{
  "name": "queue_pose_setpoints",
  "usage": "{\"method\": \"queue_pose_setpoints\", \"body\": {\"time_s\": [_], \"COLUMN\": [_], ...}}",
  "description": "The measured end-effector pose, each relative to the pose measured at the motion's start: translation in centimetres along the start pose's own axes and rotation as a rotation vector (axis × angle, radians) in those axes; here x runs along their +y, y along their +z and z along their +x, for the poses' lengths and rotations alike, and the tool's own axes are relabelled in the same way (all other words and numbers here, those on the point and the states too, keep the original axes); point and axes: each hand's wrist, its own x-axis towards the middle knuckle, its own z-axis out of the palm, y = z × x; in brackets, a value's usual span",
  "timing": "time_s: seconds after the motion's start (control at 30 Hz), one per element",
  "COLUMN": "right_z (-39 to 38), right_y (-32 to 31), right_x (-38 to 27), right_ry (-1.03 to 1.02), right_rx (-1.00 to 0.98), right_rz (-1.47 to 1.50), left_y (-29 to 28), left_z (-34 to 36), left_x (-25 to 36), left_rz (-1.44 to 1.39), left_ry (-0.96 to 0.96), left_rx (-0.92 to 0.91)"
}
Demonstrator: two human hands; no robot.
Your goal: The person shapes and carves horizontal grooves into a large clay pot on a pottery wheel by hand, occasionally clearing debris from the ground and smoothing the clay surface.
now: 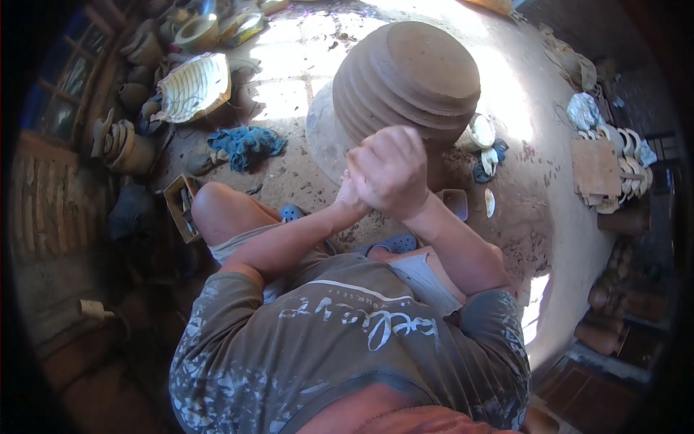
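Note:
My right hand (390,172) is closed like a fist, raised in front of a big ridged clay pot (408,83). Tucked against it, my left hand (350,192) is mostly covered, so its fingers do not show. Whatever lies between the two hands, if anything, is hidden. The brown pot has stepped rings round its side and a broad flat top; it stands on a pale round base (323,130). From this view I cannot tell whether my hands touch the pot.
Left of my knee sits a small wooden box (173,213) with tools, near a blue cloth (249,145). A ribbed white-and-tan piece (194,85) lies farther left. Right of my hands are a small plastic tub (455,202) and a white container (482,132). A brown board (594,168) stands far right.

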Motion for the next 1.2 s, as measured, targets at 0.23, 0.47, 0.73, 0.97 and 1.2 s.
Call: {"method": "queue_pose_setpoints", "body": {"time_s": [0.23,0.47,0.73,0.97,1.2], "right_z": [-1.6,-0.8,-2.1,-4.1,-8.3], "right_y": [-1.3,-1.4,-3.2,-5.1,-8.2], "right_x": [4.0,6.1,7.6,9.6,14.4], "right_ry": [0.033,-0.023,-0.053,-0.058,0.253], "right_rx": [0.085,0.03,0.024,0.034,0.09], "right_rz": [-0.147,-0.343,-0.283,-0.227,-0.244], "left_y": [-1.0,-2.0,-6.4,-10.3,-12.0], "left_z": [0.8,0.1,0.3,1.2,2.3], "left_x": [3.3,3.2,-0.5,-4.8,-7.6], "left_rz": [0.454,0.471,0.485,0.5,0.56], "left_ry": [-0.176,-0.174,-0.126,-0.073,0.046], "left_rx": [-0.477,-0.348,-0.461,-0.57,-0.605]}}
